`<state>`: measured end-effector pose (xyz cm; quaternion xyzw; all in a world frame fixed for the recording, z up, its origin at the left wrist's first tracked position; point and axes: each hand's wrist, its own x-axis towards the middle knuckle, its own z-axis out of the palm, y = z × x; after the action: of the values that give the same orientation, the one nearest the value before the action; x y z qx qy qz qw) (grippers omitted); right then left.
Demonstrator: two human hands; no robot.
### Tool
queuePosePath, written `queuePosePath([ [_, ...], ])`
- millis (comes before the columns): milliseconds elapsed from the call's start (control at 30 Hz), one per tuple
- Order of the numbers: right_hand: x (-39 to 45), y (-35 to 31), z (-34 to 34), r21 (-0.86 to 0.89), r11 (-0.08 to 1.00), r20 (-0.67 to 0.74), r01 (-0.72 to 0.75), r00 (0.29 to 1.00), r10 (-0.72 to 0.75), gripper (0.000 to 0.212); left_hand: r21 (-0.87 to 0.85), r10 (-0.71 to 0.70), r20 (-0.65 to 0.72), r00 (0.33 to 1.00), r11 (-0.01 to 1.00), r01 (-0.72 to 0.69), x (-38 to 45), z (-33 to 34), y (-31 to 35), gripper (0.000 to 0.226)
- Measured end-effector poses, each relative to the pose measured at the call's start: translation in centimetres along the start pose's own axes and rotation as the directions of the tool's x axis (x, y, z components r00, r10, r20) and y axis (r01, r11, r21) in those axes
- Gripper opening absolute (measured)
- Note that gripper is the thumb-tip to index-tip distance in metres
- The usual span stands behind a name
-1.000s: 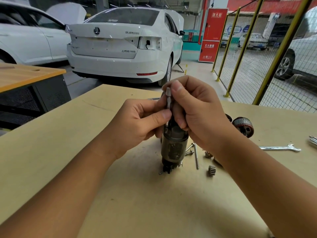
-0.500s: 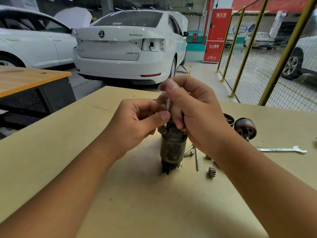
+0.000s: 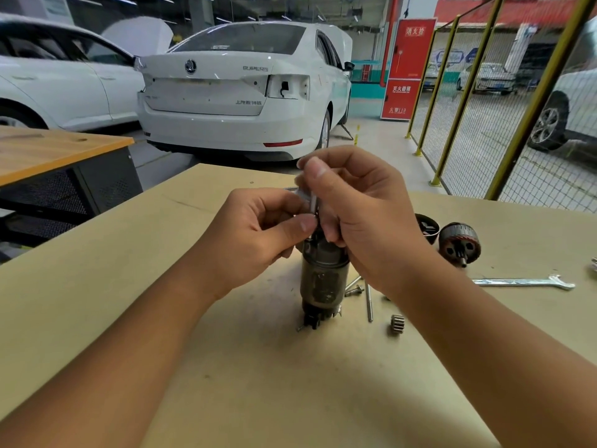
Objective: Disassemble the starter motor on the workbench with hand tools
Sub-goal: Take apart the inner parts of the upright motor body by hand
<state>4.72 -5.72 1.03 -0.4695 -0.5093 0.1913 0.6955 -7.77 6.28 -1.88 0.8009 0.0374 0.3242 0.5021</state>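
Note:
The grey cylindrical starter motor body (image 3: 324, 282) stands upright on the tan workbench (image 3: 129, 302), its black terminal end down. A thin silver shaft (image 3: 312, 202) rises from its top. My left hand (image 3: 255, 234) pinches the shaft low down with thumb and fingers. My right hand (image 3: 361, 215) curls round the shaft from the right and covers the motor's top. What sits where the shaft meets the body is hidden by my fingers.
Beside the motor lie a long bolt (image 3: 368, 302), a short bolt (image 3: 354, 290), a small pinion gear (image 3: 396, 324), the armature (image 3: 459, 242), a black cap (image 3: 427, 226) and an open-end wrench (image 3: 525, 281). White cars and a yellow mesh fence (image 3: 504, 124) stand beyond the bench.
Less of the silver shaft shows above my fingers than a second ago. My right fingertips have shifted over its tip, blurred in motion. The motor body has stayed put.

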Motion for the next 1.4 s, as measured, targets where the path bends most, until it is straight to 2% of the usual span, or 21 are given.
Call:
queuePosePath([
  [133, -0.03, -0.11, -0.05, -0.037, 0.999, 0.014, 0.002, 1.0, -0.001, 0.015, 0.012, 0.021, 0.026, 0.999, 1.0, -0.022, -0.1, 0.07, 0.18, 0.01],
  [200, 0.1, -0.1, -0.12, -0.02, 0.999, 0.019, -0.027, 0.999, 0.028, 0.021, 0.009, 0.022, 0.023, 0.999, 1.0, -0.022, -0.13, 0.1, 0.15, 0.022],
  [367, 0.09, -0.17, -0.16, -0.01, 0.999, 0.029, -0.044, 0.999, 0.045, 0.006, 0.029, 0.023, 0.005, 1.0, 0.999, -0.023, -0.19, 0.01, 0.31, 0.014],
  [567, 0.16, -0.08, -0.22, 0.01, 0.999, 0.039, -0.043, 0.998, 0.043, 0.015, -0.014, 0.033, 0.039, 0.999, 0.999, -0.033, -0.32, 0.39, 0.54, 0.015],
  [667, 0.03, 0.05, -0.27, 0.005, 0.999, 0.041, -0.045, 0.998, 0.044, 0.017, 0.058, 0.078, -0.015, 0.997, 0.995, -0.077, -0.22, 0.38, 0.4, 0.011],
  [767, -0.19, 0.03, -0.27, -0.02, 1.0, 0.008, -0.024, 1.0, 0.025, 0.003, 0.083, 0.079, -0.088, 0.993, 0.994, -0.072, -0.15, 0.65, 0.36, 0.007],
  [833, -0.12, 0.0, -0.36, -0.018, 0.999, 0.01, -0.03, 1.0, 0.03, 0.005, 0.058, 0.06, -0.076, 0.995, 0.997, -0.056, -0.13, 0.68, 0.39, 0.006],
  [933, 0.05, 0.0, -0.47, 0.014, 0.998, 0.033, -0.056, 0.998, 0.055, 0.017, 0.003, 0.041, 0.018, 0.999, 0.999, -0.041, -0.24, 0.36, 0.46, 0.014],
  [1000, 0.07, -0.03, -0.34, 0.054, 0.996, 0.038, -0.064, 0.997, 0.062, 0.019, 0.024, 0.045, 0.004, 0.999, 0.999, -0.045, -0.24, 0.31, 0.41, 0.017],
  [1100, 0.03, 0.04, -0.2, 0.044, 0.999, 0.02, -0.033, 0.999, 0.032, 0.009, 0.022, 0.033, -0.036, 0.999, 0.999, -0.032, -0.18, 0.55, 0.37, 0.014],
  [1233, 0.18, 0.08, -0.41, 0.001, 1.0, 0.029, -0.032, 0.999, 0.031, 0.012, -0.046, 0.011, -0.001, 1.0, 0.999, -0.011, -0.22, 0.55, 0.31, 0.013],
  [1333, 0.15, 0.06, -0.43, 0.052, 0.997, 0.056, -0.049, 0.997, 0.046, 0.018, -0.059, 0.006, -0.011, 1.0, 0.998, -0.007, -0.19, 0.57, 0.2, 0.016],
  [1400, 0.03, 0.11, -0.4, 0.061, 0.998, 0.048, -0.033, 0.998, 0.03, 0.012, -0.053, 0.008, -0.021, 1.0, 0.999, -0.009, -0.13, 0.67, 0.25, 0.012],
])
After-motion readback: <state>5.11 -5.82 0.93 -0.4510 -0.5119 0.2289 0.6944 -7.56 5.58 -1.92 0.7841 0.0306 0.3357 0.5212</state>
